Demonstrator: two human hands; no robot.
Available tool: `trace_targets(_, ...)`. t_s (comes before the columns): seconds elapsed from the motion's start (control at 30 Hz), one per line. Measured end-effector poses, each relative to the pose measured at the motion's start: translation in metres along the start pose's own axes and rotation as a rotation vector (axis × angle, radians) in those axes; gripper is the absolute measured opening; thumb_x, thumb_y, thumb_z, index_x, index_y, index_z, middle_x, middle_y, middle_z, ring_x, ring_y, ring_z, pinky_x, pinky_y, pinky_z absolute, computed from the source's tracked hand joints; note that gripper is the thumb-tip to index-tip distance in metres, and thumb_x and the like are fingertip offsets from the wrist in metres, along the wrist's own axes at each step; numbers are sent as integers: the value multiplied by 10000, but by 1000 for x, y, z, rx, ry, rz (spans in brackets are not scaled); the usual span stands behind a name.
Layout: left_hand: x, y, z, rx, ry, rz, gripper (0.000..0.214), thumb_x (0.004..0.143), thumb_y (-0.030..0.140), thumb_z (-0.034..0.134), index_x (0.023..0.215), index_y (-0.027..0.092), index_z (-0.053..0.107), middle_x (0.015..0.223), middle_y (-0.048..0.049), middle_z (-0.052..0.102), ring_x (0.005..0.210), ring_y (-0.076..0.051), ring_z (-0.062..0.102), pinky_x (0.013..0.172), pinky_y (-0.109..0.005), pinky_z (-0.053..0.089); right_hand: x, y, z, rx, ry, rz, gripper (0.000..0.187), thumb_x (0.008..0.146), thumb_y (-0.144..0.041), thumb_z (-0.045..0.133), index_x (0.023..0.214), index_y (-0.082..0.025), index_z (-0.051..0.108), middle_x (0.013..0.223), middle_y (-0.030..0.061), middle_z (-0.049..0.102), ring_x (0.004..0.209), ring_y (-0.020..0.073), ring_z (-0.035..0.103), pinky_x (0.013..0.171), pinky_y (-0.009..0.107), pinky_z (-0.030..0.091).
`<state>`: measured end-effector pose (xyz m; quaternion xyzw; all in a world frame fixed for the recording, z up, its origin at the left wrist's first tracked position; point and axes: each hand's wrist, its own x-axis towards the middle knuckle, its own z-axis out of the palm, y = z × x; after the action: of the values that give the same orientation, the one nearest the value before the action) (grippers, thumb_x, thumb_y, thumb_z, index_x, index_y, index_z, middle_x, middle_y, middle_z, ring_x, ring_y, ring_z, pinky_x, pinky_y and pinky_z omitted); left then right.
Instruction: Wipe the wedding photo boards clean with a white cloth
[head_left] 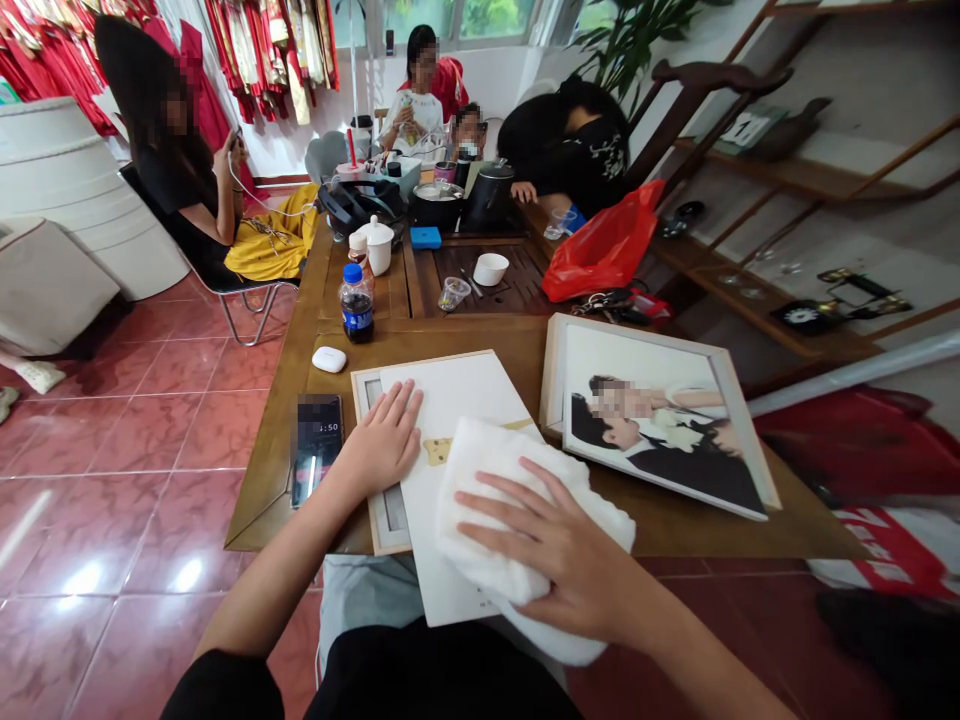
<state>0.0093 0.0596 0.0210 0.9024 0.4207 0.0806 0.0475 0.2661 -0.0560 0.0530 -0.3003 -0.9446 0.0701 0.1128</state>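
Observation:
A flat white board [465,400] with a gold band and a small gold emblem lies slanted over a light-framed panel [390,510], its near end past the table's front edge. My left hand [386,440] rests palm down on the board's left side, fingers stretched out, holding nothing. My right hand [555,540] is on a bunched white towel [480,460], its fingers spread over the top and the thumb at the near side. The towel covers the board's right part and hangs over the edge. To the right, a framed couple photo [660,420] leans at a slant.
A phone [316,450], a white earbud case [329,359] and a cola bottle [357,305] stand along the left of the wooden table [277,430]. Behind are a cup [491,269], a red plastic bag [607,245] and a kettle [491,195]. Several people sit around; shelves [795,170] flank the right.

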Motion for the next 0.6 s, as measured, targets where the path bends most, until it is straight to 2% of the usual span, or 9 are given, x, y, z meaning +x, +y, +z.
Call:
trace_targets(0.07,0,-1,1,-6,13,6,593,1050,316,240,1592,75,253,1684,-170,216,1579,-273,150,1284,-453,196,2,-12,0,41,-36,-55,562,890,-461,613,1419,-277,563,1510,77,553,1438,347,421,1209,657,102)
trace_targets(0.17,0,-2,3,-6,20,20,594,1050,314,221,1598,83,234,1687,-167,203,1581,-272,137,1282,-467,201,1,-15,1,68,-53,-34,564,875,-435,630,1416,-290,567,1514,70,549,1432,344,432,1209,660,100)
trace_targets(0.3,1,-2,1,-10,4,16,597,1051,322,226,1600,87,226,1690,-160,199,1581,-270,121,1285,-459,194,-12,8,3,30,-7,167,572,875,-455,635,1425,-311,567,1502,87,560,1407,356,464,1177,651,200)
trace_targets(0.43,2,-2,-1,-11,-15,19,593,1054,320,217,1591,71,239,1688,-173,198,1580,-271,119,1286,-463,188,-26,29,-1,-34,47,334,492,924,-427,565,1402,-313,583,1478,87,582,1372,366,505,1107,659,291)
trace_targets(0.5,2,-2,-2,-11,-17,15,592,1052,318,221,1589,71,243,1687,-173,204,1580,-267,125,1286,-465,188,-28,29,-4,-50,70,331,483,941,-423,541,1409,-309,572,1484,84,577,1374,361,504,1098,646,302)
trace_targets(0.6,2,-2,-2,-15,-17,6,592,1049,313,229,1585,64,253,1686,-177,211,1580,-266,132,1287,-458,188,-25,15,-5,-50,91,238,537,946,-458,538,1457,-294,521,1497,85,565,1404,341,469,1135,606,269)
